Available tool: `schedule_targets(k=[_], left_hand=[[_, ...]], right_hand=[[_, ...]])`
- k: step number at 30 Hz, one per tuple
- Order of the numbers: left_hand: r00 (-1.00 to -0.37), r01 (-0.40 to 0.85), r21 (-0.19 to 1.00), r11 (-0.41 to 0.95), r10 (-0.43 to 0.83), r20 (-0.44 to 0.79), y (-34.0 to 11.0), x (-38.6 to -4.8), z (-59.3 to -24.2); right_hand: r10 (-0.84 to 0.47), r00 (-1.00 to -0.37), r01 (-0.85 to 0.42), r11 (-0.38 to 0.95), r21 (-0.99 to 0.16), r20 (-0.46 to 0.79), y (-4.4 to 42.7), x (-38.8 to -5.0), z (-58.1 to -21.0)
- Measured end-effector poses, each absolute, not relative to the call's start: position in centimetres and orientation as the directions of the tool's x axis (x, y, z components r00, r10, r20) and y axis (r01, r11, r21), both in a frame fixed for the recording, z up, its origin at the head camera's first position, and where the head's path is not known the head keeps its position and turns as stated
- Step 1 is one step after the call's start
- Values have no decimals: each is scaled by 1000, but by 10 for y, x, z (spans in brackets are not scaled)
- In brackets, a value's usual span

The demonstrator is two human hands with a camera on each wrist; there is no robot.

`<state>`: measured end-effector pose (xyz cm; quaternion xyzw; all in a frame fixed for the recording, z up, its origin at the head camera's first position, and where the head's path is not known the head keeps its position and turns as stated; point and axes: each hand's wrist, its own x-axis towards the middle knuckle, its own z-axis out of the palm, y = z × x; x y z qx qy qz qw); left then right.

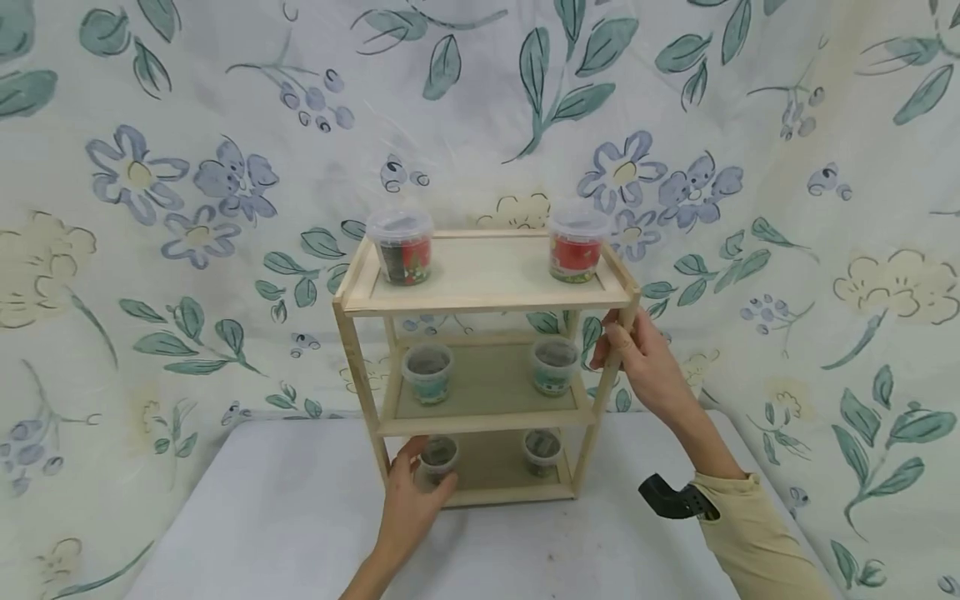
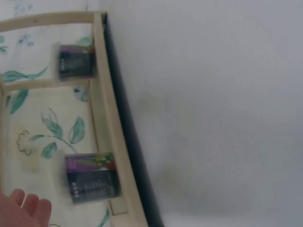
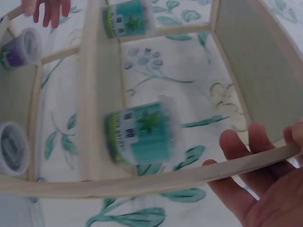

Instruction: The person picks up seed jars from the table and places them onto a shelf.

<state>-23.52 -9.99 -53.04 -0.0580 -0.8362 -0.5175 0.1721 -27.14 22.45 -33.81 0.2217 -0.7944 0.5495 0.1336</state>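
A three-tier wooden shelf (image 1: 483, 421) stands on the white table. On its bottom tier, a small purple-labelled cup (image 2: 92, 177) is at the left, with my left hand (image 1: 411, 500) beside it. The fingers of that hand (image 2: 28, 210) look relaxed and apart from the cup in the wrist views. My right hand (image 1: 651, 367) grips the shelf's right front post (image 1: 609, 377) just under the top tier. In the right wrist view, several fingers (image 3: 232, 144) pass behind the post and the thumb lies at the image's right edge.
Another purple-labelled cup (image 1: 542, 450) sits at bottom right. Two teal-labelled cups (image 1: 429, 379) occupy the middle tier. Two larger lidded red-labelled tubs (image 1: 405, 250) stand on top. Floral cloth (image 1: 480, 108) hangs behind; white table (image 1: 285, 500) extends on both sides.
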Motion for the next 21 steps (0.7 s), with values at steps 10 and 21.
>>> schedule_targets(k=[10,21], left_hand=[[-764,539,712,451,-94,638,-124,-209,-497],[-708,531,463,710,71,702,-184,-210,-431]], right_hand=[[-179,-939,-341,404,-849,292,246,-266,-402],[-144,-952,-300,616,-728,270,301,-233,-411]])
